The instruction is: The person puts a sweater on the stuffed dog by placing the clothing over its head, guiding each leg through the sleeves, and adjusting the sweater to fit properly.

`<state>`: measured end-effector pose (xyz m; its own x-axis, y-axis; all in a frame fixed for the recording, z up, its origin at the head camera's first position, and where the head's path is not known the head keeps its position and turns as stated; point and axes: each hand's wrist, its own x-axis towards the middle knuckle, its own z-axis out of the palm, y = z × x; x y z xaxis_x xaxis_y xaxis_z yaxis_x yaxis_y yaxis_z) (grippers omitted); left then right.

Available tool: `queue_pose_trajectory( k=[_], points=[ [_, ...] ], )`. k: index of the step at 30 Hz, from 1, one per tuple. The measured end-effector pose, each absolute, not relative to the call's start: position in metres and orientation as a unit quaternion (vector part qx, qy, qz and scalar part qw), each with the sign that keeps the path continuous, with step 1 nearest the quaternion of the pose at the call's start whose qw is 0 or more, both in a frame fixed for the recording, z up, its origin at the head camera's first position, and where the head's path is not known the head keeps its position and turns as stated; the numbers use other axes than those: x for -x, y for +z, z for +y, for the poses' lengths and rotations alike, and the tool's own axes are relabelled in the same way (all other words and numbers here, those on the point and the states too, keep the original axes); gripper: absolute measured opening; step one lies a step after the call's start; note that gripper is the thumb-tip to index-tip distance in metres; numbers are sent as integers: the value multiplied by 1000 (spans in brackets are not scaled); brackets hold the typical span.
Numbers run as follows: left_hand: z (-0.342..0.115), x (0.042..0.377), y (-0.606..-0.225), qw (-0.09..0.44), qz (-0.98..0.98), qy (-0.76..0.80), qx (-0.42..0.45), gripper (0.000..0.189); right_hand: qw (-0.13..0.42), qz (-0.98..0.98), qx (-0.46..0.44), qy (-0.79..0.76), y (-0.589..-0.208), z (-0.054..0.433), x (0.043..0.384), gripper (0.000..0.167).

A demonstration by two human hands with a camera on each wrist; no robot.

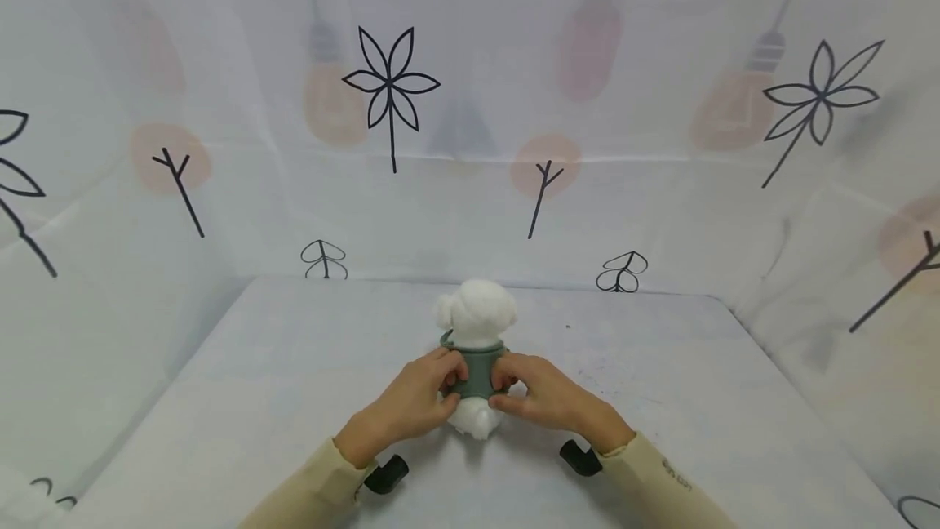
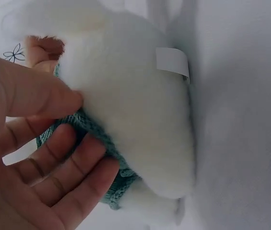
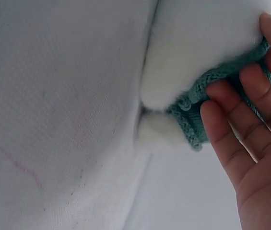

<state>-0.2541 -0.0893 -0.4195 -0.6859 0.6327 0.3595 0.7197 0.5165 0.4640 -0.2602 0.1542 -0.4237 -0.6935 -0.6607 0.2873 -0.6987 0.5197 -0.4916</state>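
A white plush toy sits upright on the table, its back and short tail toward me. It wears a green knitted sweater around its body. My left hand pinches the sweater's lower edge on the left side, thumb against the white fur and fingers at the knit. On the opposite side, my right hand pinches the hem in the same way. In the left wrist view a white tag sticks out from the plush near the table. The toy's front is hidden from the head view.
A white cloth covers the table. Behind it and at both sides hangs a pale curtain printed with flowers and bulbs. Black wrist-worn pieces show at both sleeves.
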Motion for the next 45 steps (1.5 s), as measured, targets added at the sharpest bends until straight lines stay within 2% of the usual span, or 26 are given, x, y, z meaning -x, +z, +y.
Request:
queue_pose_trajectory(
  k=[4,7,12,15,22,25,33,37,39,43,45],
  points=[
    [-89,253,-419,76,-876,-236,413,29,18,-875,-396,277,-421,155,257,20],
    [-89,251,-420,84,-877,-204,427,39,12,-883,-394,255,-420,154,253,30],
    [-86,249,-423,119,-872,-192,435,37,58,-877,-427,210,-421,150,249,40],
    [-84,249,-424,139,-866,-191,442,35,88,-868,-440,211,-423,148,250,35],
    [-81,249,-429,167,-855,-200,448,30,68,-860,-445,242,-422,145,250,17],
    [-80,251,-432,179,-850,-208,450,28,61,-860,-445,241,-421,145,250,14],
    [-81,250,-429,119,-845,-314,415,20,12,-861,-405,308,-416,148,250,13],
    [-81,248,-426,134,-843,-385,350,11,46,-865,-347,359,-415,148,250,8],
    [-80,247,-426,139,-853,-393,314,8,74,-869,-320,371,-415,146,249,13],
    [-79,247,-430,118,-877,-381,269,9,109,-883,-272,367,-416,141,246,16],
    [-79,247,-431,101,-883,-375,265,12,103,-894,-245,360,-416,139,243,16]
  ],
)
